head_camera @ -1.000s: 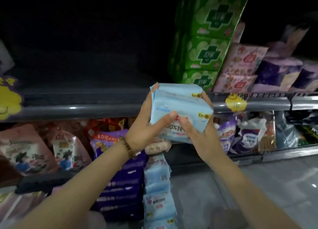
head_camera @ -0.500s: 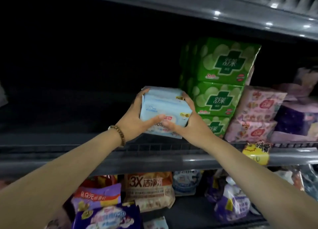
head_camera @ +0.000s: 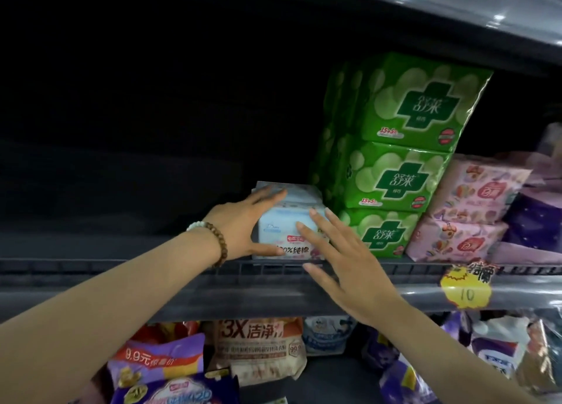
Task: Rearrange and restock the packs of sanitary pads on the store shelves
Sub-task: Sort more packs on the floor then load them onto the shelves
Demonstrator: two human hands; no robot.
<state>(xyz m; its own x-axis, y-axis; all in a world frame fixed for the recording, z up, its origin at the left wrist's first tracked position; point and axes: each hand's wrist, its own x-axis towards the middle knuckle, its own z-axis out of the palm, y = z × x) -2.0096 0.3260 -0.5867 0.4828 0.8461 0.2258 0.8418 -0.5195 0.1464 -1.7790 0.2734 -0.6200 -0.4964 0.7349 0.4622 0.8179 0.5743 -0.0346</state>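
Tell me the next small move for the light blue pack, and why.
Probably nudge the light blue pack right, flush against the green stack: it sits on the shelf, left hand flat on its left side, right hand open before it.

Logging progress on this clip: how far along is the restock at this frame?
Done: the light blue packs sit on the shelf, beside the green stack. In hand: the left hand rests on their left side and the right hand, fingers straight, is at their front, so squaring up looks unfinished. Left: the shelf further left is too dark to show stock; likely more packs go there.
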